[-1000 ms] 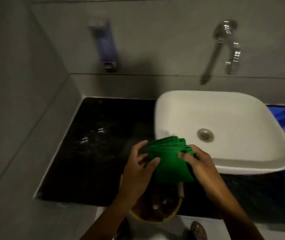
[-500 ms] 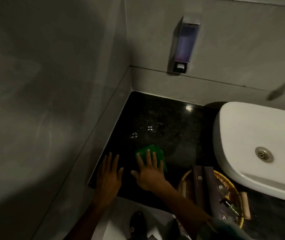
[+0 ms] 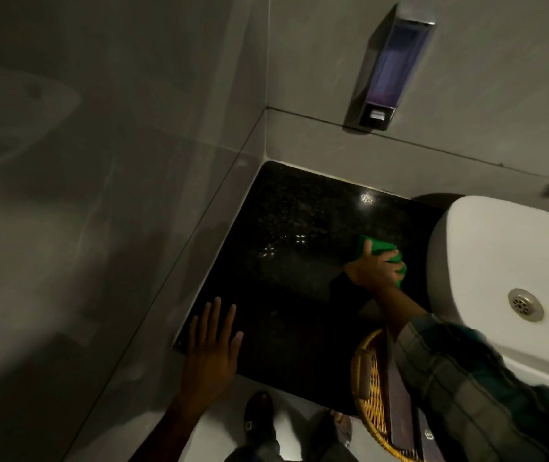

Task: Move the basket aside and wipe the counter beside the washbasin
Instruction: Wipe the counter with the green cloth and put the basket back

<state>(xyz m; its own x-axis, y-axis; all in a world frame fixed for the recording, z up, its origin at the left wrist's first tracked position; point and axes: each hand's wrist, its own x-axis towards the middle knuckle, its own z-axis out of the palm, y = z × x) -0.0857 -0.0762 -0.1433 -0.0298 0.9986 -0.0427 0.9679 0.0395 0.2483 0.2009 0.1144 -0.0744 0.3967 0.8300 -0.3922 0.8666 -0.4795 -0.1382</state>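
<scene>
Pressing a green cloth (image 3: 387, 251) onto the counter (image 3: 286, 261), the right hand (image 3: 374, 269) clutches it; the left hand (image 3: 211, 350) lies flat, fingers spread.

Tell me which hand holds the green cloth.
The right hand, beside the washbasin, presses the green cloth on the black counter. The left hand lies flat and empty at the counter's front corner.

Dim grey tiled walls (image 3: 106, 168) meet in a corner, a soap dispenser (image 3: 389, 68) mounted on one.

Dim, murky view; glare specks on counter (image 3: 299, 278); blurred edges.
</scene>
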